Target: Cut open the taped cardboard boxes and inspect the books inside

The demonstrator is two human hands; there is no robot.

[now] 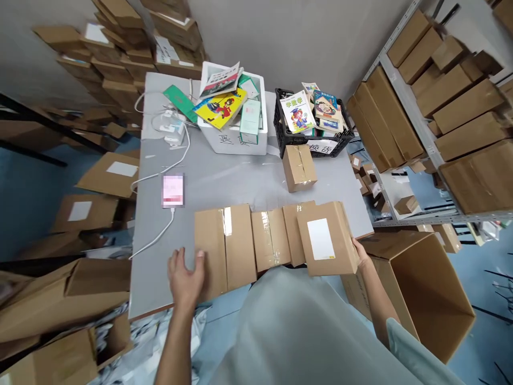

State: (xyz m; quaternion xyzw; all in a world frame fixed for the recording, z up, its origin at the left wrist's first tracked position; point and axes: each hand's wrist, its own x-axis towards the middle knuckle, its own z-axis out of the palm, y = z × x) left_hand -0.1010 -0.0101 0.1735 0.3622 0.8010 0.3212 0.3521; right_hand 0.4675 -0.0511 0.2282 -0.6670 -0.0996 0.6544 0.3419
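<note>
A row of taped cardboard boxes lies along the table's near edge. My left hand (186,278) is beside the large left box (240,251), fingers apart and the thumb at its left side. My right hand (362,254) grips the right side of a cardboard box (347,235) that bears a white label (320,239); some of its fingers are hidden behind the box. This labelled box is tilted and overlaps another box (292,230). Between them and the large box sits a smaller box (261,240) with shiny tape.
Farther back on the grey table (224,182) are a small box (300,168), a white foam bin (232,143) and a black crate (284,136) of books. A white cable (162,232) runs at left. A large open carton (425,283) stands right, below shelves.
</note>
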